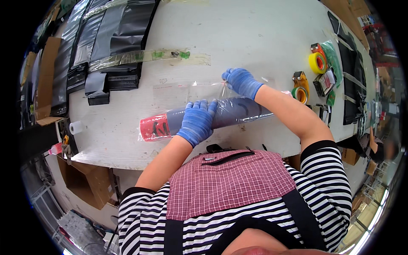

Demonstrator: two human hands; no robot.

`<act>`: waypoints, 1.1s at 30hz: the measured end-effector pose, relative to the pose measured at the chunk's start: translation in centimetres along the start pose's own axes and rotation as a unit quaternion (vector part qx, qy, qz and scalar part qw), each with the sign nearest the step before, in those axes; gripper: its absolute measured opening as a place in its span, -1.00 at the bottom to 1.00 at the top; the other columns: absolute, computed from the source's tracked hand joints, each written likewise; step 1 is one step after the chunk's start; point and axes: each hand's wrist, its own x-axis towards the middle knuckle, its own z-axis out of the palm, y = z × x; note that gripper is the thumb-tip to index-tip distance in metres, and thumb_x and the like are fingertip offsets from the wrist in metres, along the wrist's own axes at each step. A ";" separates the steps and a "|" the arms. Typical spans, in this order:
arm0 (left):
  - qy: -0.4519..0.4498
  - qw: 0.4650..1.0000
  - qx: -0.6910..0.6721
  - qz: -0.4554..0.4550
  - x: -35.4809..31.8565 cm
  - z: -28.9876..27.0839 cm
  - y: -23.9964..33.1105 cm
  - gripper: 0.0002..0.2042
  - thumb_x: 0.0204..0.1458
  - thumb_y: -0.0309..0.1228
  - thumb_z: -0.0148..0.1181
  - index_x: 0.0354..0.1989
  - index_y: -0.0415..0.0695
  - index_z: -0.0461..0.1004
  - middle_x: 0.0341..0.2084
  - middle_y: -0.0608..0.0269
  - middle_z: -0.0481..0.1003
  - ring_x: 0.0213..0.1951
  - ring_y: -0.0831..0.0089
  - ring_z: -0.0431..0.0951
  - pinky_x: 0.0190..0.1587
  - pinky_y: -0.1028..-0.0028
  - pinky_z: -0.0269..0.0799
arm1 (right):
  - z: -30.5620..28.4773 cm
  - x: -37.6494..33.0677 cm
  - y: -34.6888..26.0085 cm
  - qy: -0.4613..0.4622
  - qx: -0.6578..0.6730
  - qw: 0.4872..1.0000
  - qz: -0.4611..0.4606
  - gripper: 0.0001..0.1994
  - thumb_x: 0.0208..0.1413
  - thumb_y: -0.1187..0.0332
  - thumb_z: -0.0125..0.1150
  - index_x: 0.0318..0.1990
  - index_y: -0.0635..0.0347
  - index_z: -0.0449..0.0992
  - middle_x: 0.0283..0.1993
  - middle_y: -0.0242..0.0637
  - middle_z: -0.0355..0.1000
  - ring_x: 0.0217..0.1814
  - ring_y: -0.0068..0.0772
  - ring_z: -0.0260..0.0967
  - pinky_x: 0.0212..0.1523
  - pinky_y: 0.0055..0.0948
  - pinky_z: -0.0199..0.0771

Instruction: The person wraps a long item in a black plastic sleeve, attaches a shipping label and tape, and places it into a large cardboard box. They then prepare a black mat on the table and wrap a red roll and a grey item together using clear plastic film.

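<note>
At the centre of the frame, my left hand [196, 121] presses flat, fingers open, on a rolled mat [204, 119] inside a clear plastic bag [187, 91]. My right hand [241, 82] pinches the bag's upper edge on the white table [238, 34].

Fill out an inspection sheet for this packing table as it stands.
Surface: white table, scuffed, with strips of tape stuck across it.
Job's things: rolled cylinder, grey with a red end, lying inside a clear plastic bag.
Clutter: black bags stacked far left; yellow tape roll and green tape roll in dispensers; small white roll at the left edge.
Hands: both blue-gloved; left hand pressing on the cylinder, right hand pinching the bag's edge.
Cables: nothing seen.
Surroundings: cardboard box under the table.
</note>
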 end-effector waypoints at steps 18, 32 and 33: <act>-0.002 1.000 0.003 0.007 0.1 0.0 0.0 -0.18 -0.19 -0.24 0.39 0.34 -0.07 0.22 0.12 -0.02 0.38 0.19 0.09 0.38 0.30 0.09 0.17 | -1.1 4.4 1.3 -0.008 -0.131 0.990 0.056 -0.85 0.11 0.39 0.12 -0.19 0.18 0.53 -0.19 -0.13 0.55 -0.10 -0.11 0.55 -0.10 -0.16 0.56; 0.003 1.000 -0.009 0.008 0.0 -0.1 -0.3 -0.20 -0.20 -0.25 0.37 0.33 -0.10 0.25 0.09 0.00 0.39 0.16 0.11 0.39 0.29 0.12 0.18 | 1.4 2.4 -1.5 -0.057 -0.023 0.994 -0.086 -0.76 0.18 0.18 0.17 -0.16 0.12 0.59 -0.15 -0.17 0.53 -0.12 -0.13 0.52 -0.07 -0.20 0.53; 0.003 1.000 -0.009 0.008 0.1 -0.1 -0.3 -0.20 -0.20 -0.25 0.37 0.33 -0.10 0.25 0.09 0.00 0.39 0.16 0.11 0.39 0.29 0.12 0.18 | 1.6 2.3 -1.5 -0.003 -0.021 0.994 -0.103 -0.77 0.18 0.19 0.16 -0.17 0.12 0.58 -0.18 -0.18 0.53 -0.15 -0.13 0.52 -0.10 -0.20 0.53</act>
